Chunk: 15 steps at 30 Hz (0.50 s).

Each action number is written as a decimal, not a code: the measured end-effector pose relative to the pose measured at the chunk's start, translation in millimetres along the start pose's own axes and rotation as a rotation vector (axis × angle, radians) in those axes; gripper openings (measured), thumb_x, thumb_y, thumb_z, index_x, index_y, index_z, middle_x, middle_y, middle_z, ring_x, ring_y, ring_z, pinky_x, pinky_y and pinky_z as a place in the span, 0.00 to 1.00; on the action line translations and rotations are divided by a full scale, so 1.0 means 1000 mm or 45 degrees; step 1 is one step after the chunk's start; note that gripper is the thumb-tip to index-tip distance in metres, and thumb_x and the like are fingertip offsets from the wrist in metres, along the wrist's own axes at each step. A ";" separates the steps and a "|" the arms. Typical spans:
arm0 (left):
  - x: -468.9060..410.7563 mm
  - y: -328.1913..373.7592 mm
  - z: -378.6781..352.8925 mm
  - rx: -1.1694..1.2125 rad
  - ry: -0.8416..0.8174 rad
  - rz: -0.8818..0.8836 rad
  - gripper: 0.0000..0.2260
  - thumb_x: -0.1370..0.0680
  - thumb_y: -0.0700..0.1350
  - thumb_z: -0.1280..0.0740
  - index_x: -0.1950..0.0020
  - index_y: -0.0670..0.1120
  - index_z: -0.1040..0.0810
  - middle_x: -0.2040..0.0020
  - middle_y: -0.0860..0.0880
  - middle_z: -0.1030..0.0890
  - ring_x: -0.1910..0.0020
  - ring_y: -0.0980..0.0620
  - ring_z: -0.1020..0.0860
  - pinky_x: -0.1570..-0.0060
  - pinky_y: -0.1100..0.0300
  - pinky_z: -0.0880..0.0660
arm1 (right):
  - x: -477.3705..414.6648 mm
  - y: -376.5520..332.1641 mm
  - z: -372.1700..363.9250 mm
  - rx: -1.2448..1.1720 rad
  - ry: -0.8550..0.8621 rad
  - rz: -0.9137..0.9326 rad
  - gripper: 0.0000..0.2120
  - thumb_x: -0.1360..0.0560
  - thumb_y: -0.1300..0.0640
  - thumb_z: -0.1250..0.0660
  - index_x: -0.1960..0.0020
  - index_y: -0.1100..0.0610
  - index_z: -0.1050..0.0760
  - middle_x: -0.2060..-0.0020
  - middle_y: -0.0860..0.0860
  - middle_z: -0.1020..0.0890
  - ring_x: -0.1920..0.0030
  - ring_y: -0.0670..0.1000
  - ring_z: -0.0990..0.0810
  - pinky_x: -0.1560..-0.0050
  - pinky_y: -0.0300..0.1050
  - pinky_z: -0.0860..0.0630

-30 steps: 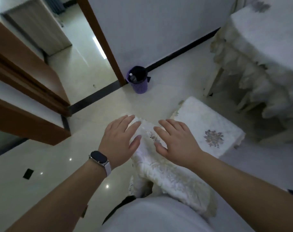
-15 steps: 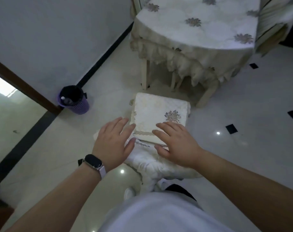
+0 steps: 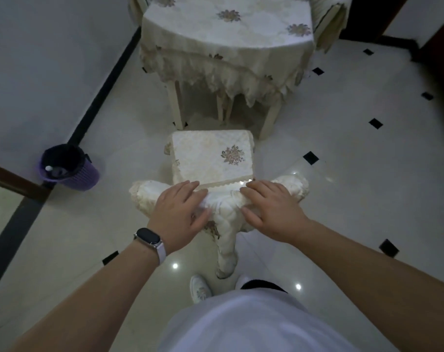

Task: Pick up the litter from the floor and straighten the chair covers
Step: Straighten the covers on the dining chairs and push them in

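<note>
A chair stands right in front of me, dressed in a cream lace cover (image 3: 223,212) over its backrest and a quilted seat cover (image 3: 210,158) with an embroidered flower. My left hand (image 3: 180,214), a watch on its wrist, lies flat on the left part of the backrest top, fingers straight. My right hand (image 3: 269,209) lies flat on the right part, fingers spread. Both press on the cover fabric; neither grips it. No litter shows on the floor around the chair.
A table (image 3: 228,34) under a cream lace-edged cloth stands just beyond the chair. A purple bin (image 3: 68,168) with a black liner sits by the wall at left, near a wooden door frame (image 3: 10,179). Glossy tiled floor (image 3: 355,153) lies to the right.
The view has swung right, from the doorway to face the chair and table squarely. Both hands stayed on the backrest cover and have spread further apart along its top.
</note>
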State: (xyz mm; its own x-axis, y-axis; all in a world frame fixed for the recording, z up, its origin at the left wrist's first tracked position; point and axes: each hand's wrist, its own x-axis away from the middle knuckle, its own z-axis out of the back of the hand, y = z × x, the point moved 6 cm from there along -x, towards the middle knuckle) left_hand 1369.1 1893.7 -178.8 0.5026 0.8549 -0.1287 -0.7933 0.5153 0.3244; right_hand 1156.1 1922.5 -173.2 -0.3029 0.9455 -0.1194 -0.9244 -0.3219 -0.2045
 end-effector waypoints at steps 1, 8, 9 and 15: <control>0.002 0.001 -0.002 -0.004 -0.011 0.013 0.21 0.22 0.57 0.39 0.35 0.46 0.23 0.35 0.43 0.22 0.37 0.41 0.25 0.38 0.46 0.29 | 0.003 0.001 -0.001 -0.013 0.019 -0.007 0.23 0.23 0.42 0.42 0.37 0.55 0.23 0.41 0.52 0.20 0.40 0.54 0.24 0.40 0.52 0.30; 0.012 0.013 -0.003 -0.050 -0.004 0.095 0.24 0.22 0.60 0.40 0.33 0.45 0.25 0.37 0.44 0.22 0.37 0.42 0.26 0.37 0.44 0.30 | 0.010 0.006 -0.008 -0.053 0.077 0.048 0.26 0.23 0.41 0.44 0.35 0.56 0.24 0.41 0.53 0.20 0.41 0.56 0.23 0.38 0.53 0.31; 0.012 0.013 -0.003 -0.061 0.011 0.100 0.25 0.22 0.60 0.40 0.33 0.45 0.25 0.37 0.44 0.22 0.37 0.42 0.26 0.37 0.44 0.30 | 0.009 0.007 -0.009 -0.049 0.095 0.062 0.26 0.23 0.41 0.44 0.36 0.57 0.24 0.41 0.53 0.20 0.42 0.57 0.23 0.39 0.53 0.32; 0.013 0.010 -0.011 -0.076 0.013 0.178 0.25 0.22 0.62 0.41 0.32 0.47 0.25 0.35 0.44 0.23 0.35 0.41 0.27 0.37 0.39 0.31 | 0.007 0.011 -0.017 0.004 0.201 0.078 0.26 0.23 0.38 0.44 0.39 0.58 0.23 0.47 0.54 0.19 0.47 0.57 0.22 0.42 0.52 0.34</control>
State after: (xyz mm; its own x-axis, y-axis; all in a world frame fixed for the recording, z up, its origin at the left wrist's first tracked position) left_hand 1364.1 1910.4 -187.3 0.3827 0.9189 -0.0956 -0.8743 0.3937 0.2839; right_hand 1147.9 1924.8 -192.6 -0.3189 0.9046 -0.2828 -0.9060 -0.3786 -0.1894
